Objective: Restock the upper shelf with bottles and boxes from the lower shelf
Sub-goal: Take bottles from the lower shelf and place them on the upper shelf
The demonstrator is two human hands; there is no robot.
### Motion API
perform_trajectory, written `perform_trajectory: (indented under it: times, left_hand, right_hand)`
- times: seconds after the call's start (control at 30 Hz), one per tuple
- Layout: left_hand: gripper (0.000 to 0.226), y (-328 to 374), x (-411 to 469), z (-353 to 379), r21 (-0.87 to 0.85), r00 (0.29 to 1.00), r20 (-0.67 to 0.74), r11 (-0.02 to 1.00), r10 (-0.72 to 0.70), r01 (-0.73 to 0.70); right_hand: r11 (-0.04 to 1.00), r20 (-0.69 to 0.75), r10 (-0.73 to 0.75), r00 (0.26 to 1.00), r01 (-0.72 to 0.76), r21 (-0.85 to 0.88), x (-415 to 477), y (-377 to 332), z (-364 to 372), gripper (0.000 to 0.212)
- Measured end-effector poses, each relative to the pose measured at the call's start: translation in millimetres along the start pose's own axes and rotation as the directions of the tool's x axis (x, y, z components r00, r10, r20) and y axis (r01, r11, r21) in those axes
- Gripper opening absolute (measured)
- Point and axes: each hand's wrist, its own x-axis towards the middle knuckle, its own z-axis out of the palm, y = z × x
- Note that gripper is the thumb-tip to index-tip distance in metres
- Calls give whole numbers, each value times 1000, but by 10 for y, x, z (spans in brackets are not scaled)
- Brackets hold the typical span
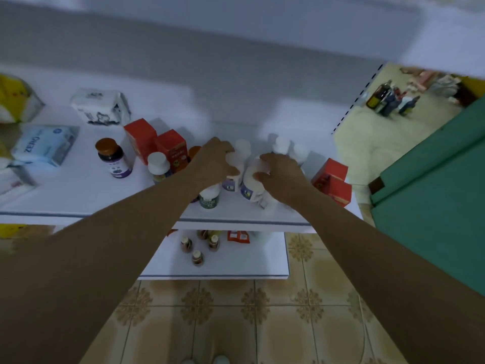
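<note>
Left hand [214,160]: fingers curled round the cap end of a small white bottle [234,170], mid-row on the upper shelf [78,198].
Right hand [282,177]: grips a larger white bottle [249,190] with a purple label, just beside the first.
Axis: both bottles' long axes run cap-up, caps toward the shelf back; exact tilt is unclear.
Lower shelf [236,266]: 4 small brown bottles [197,257], orange packets [237,236].
Hidden: left wrist covers the cap of the green-label bottle [209,200].
Blur: labels unreadable; frame edges smeared.
</note>
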Motion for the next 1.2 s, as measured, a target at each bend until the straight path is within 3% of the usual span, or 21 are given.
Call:
perform_trajectory:
  times: [0.17,0.3,0.43,0.6,0.67,0.77,0.83,1.03,1.2]
  left_hand:
    - [33,158,-472,-166,-301,997,-65,953,-38,16]
    - [28,250,-917,-363,-567,989,-124,823,-86,1]
    - [26,340,-1388,-620,-688,980,-186,722,-68,-81]
    - [27,364,-1998,-1135,-754,974,-223,640,-37,-148]
    - [29,319,-2248,-1398,-776,976,-212,614,-43,-142]
    - [37,208,-2639,-1788,-766,983,-186,628,-10,-138]
    - [36,126,-2897,-2034,-776,982,-189,610,14,-159]
    - [29,1,-3467,-2697,-814,964,-260,527,48,-246]
    - [28,-69,-3781,-3122,-781,939,-341,545,37,-305]
  right_hand:
    - [977,-14,-40,999,42,208,-347,-174,-309,48]
    - [834,-7,2,1000,3,552,-711,-379,-423,48]
    - [734,-19,37,999,-15,679,-1001,-621,-433,41]
    - [567,-78,-14,997,72,821,-1454,-1253,-489,26]
    - [438,-93,-42,995,102,893,-1671,-1557,-505,22]
    - [250,-120,-109,987,144,957,-2015,-2047,-537,27]
    - [187,-142,-135,981,166,968,-2252,-2378,-573,30]
    - [99,-93,-174,980,111,989,-2671,-3170,-608,50]
    - [137,-141,-196,970,169,976,-2791,-3685,-706,49]
